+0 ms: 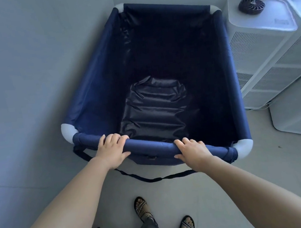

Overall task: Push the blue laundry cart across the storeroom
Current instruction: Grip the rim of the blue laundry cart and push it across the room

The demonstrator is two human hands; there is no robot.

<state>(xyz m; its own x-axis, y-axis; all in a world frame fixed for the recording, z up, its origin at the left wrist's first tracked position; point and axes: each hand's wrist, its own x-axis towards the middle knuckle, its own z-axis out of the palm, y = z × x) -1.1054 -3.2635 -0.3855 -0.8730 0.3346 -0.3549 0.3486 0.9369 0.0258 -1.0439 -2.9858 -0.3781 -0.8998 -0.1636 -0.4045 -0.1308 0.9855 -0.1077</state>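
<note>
1. Both grips are closed on the near top rail (pixel 150 148) of the blue laundry cart (pixel 94 94): the left hand (pixel 112 152) wraps the rail toward its left end, the right hand (pixel 194 152) wraps it toward its right end.
2. On each hand the fingers curl over the top of the rail into the cart, and the thumb lies on the near side.
3. Bare forearms reach in from the lower corners of the view to the rail.
4. The cart stands on the pale floor (pixel 266 166), directly in front of the person, its far end close to a corner where two grey walls (pixel 24 53) meet.
5. Its dark blue fabric liner hangs from a frame with white rounded corner pieces (pixel 68 130); only crumpled liner fabric shows at the bottom.
6. A dark strap (pixel 154 179) hangs in a loop below the near rail.
7. Just to the right of the cart stands a white appliance with vented sides (pixel 264 58), and a small dark round fan (pixel 251 5) rests on top of it.
8. Below the arms, the person's feet in patterned sandals (pixel 142 207) stand on the floor, with grey trouser legs above them.
</note>
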